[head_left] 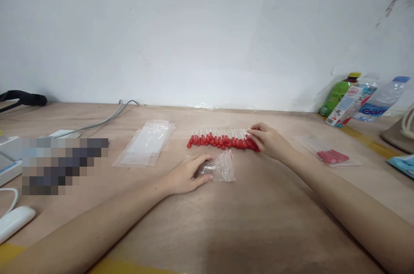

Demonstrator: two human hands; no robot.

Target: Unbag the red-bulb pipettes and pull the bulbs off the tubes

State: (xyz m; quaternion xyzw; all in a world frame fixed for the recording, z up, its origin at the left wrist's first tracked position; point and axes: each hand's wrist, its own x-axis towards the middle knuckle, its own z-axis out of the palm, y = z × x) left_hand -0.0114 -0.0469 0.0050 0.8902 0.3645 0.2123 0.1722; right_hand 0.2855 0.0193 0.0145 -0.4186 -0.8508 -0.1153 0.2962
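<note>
A row of droppers (pixel 223 140), clear thin tubes with red rubber bulbs, lies side by side on the table, bulbs toward me. At the row's right end, my right hand (pixel 270 141) has its fingers closed on a few droppers; exactly how many is hidden. My left hand (pixel 187 175), just in front of the row, grips a clear plastic zip bag (pixel 226 166) between thumb and fingers. The bag's red-edged mouth faces right, and no droppers show inside it. To the right, a filled bag of droppers (pixel 333 156) lies flat.
Flat clear bags (pixel 145 142) are stacked at left. Farther left are a grey cable (pixel 106 121), a pixelated patch, a white power strip (pixel 9 170) and a white mouse-like object (pixel 16 222). Bottles (pixel 339 95) and a carton (pixel 346 104) stand back right, near the wall.
</note>
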